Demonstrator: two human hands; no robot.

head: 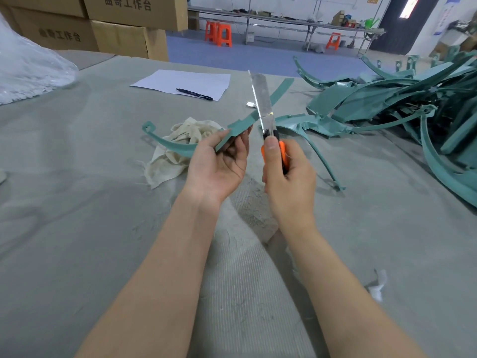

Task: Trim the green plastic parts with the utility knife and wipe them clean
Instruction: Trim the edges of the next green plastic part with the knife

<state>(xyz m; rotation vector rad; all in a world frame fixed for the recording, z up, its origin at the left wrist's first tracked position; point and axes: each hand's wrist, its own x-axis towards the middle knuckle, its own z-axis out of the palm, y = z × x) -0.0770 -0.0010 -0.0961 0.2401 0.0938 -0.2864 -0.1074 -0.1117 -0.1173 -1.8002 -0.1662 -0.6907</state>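
My left hand (219,161) grips a long curved green plastic part (277,92) near its middle, holding it above the table. Its hooked end reaches left over a crumpled beige cloth (180,143). My right hand (289,182) holds an orange utility knife (281,153) upright, thumb on the slider. The long extended blade (262,99) crosses in front of the green part and lies against its edge. A large pile of green parts (413,99) lies on the table at the right.
The grey felt-covered table (77,202) carries a white sheet of paper (180,82) with a black pen (195,94), and a clear plastic bag (28,71) at the left. Cardboard boxes (118,40) stand behind. A loose green part (320,156) lies right of my hands.
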